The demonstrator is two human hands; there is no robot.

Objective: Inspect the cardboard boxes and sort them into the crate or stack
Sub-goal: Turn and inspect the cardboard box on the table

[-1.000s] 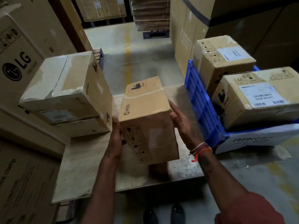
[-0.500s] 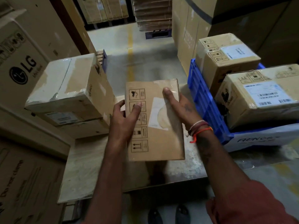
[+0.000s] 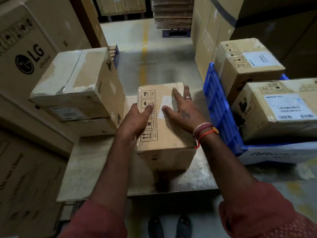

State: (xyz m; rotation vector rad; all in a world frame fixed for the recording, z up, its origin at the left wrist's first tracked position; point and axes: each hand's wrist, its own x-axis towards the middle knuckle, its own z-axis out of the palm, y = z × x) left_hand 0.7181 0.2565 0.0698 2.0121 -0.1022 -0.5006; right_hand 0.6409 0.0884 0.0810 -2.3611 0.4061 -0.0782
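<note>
BOXES: 5 brown cardboard boxes – 2 in blue plastic crate (image 3: 221, 107), 2 in stack (image 3: 80, 90) at left, 1 held box (image 3: 164, 127) over pale wooden surface (image 3: 96, 167) | HANDS: left hand (image 3: 135, 119) fingers grip box's left edge; right hand (image 3: 181, 109) fingers straight, flat on top | CHANGE: box lower, front face now visible.

held box (image 3: 169, 134) over table (image 3: 89, 169); two-box stack (image 3: 77, 78) left of the grip, crate (image 3: 221, 107) with two boxes (image 3: 247, 66) right.
</note>
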